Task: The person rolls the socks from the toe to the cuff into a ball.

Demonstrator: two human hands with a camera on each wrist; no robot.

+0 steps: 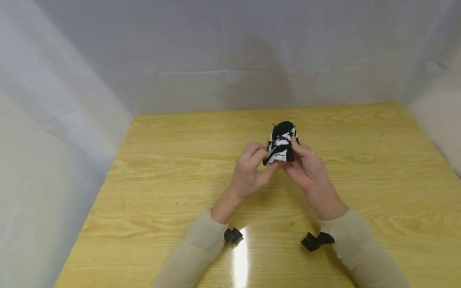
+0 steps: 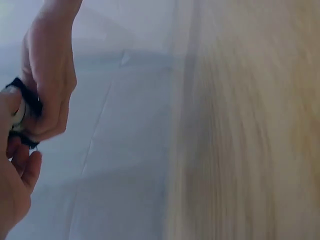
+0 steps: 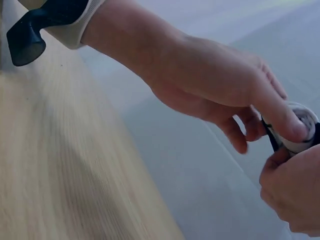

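Note:
A small black-and-white rolled cloth bundle (image 1: 281, 143) is held above the middle of a wooden table (image 1: 173, 176). My left hand (image 1: 265, 161) pinches its lower left side between thumb and curled fingers. From the right, my right hand (image 1: 293, 151) grips it with the thumb over the front. In the right wrist view the left hand's thumb presses on the bundle (image 3: 301, 131), and the right hand (image 3: 280, 172) closes on it from below. The left wrist view shows only an edge of the bundle (image 2: 21, 114) between the left hand (image 2: 20, 150) and right hand (image 2: 47, 100).
Pale translucent walls (image 1: 90, 88) close off the table at the back and both sides. Black wrist mounts (image 1: 233, 235) (image 1: 317, 241) sit under my beige sleeves. Bare wood lies all around the hands.

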